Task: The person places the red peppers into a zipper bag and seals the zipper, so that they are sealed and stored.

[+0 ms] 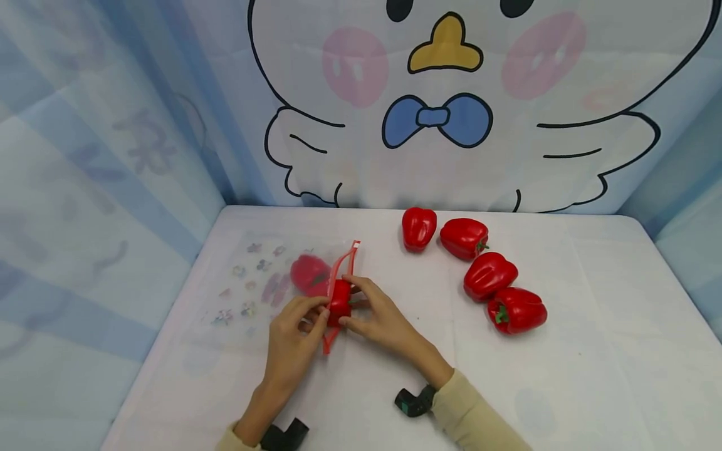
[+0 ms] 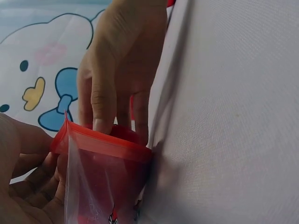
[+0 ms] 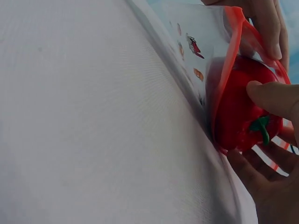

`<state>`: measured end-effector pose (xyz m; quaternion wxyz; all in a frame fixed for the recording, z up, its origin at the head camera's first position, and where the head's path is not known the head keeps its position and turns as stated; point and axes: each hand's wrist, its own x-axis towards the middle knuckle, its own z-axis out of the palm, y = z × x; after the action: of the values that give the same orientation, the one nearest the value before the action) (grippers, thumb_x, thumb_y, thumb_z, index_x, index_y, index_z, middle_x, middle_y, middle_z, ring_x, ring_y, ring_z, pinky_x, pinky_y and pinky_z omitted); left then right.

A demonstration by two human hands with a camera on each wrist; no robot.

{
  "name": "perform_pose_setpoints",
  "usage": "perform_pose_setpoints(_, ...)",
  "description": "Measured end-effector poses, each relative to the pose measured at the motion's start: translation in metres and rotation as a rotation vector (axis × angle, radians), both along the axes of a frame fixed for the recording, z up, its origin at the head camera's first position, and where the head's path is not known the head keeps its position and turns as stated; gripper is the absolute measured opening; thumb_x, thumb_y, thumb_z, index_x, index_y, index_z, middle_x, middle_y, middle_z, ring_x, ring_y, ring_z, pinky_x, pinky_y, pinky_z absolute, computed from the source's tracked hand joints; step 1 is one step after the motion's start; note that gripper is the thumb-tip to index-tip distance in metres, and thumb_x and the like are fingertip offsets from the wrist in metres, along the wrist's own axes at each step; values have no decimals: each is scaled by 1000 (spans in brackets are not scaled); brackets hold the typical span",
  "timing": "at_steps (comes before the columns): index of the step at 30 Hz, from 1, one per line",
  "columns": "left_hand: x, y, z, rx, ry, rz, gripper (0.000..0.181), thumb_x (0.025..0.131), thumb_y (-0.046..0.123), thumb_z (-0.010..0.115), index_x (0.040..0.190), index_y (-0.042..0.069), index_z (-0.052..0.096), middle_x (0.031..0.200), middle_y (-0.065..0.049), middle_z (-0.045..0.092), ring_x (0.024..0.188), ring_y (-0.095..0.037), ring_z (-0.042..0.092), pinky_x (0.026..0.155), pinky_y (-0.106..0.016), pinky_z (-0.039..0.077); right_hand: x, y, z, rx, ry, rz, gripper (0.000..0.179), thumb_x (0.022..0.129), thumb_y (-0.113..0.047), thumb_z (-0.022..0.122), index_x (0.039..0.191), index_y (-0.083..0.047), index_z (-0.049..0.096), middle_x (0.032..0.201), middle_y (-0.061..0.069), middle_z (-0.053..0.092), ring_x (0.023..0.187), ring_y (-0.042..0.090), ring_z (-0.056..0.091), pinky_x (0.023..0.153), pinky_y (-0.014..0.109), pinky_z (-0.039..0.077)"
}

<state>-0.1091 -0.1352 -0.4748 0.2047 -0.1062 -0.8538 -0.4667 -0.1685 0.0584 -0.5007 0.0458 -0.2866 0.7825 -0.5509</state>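
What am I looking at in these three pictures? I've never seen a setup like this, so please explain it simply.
There's no machine doing the work here, just a person's two bare hands. The wide picture comes from a camera worn on the head, looking forward and down. The other two come from cameras worn on the left and right wrists.

On the white table surface lie four loose red peppers, toward the right. The left hand holds the red edge of a see-through printed bag. The right hand holds another pepper at the bag's opening. One more pepper shows inside the bag.
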Motion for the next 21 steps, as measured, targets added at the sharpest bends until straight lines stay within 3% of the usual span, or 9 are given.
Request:
perform_pose_setpoints(9,0,1,-3,25,21,-25,24,89,-1,79,112,6,76,95,-1,70,77,-5,64,65,-21,59,2,-8,-6,-50,-25,-39,72,86,-3,84,147,-3,44,140,13,58,130,27,58,102,35,59)
perform_pose_setpoints(16,-1,0,-3,35,65,-38,27,87,-5,79,112,4,76,95,-1,69,77,-6,65,65,-17,58,4,-15,-6,-21,74,-79,72,85,-11,86,146,-6,47,129,11,59,116,24,62,94,30,61)
perform_pose_setpoints(21,-2,0,-4,34,75,-40,27,88,-6,78,112,4,76,94,0,69,76,-6,64,64,-17,57,6,-16,-8,-24,71,-67,72,87,-9,84,149,-7,47,132,12,57,113,24,62,92,30,62)
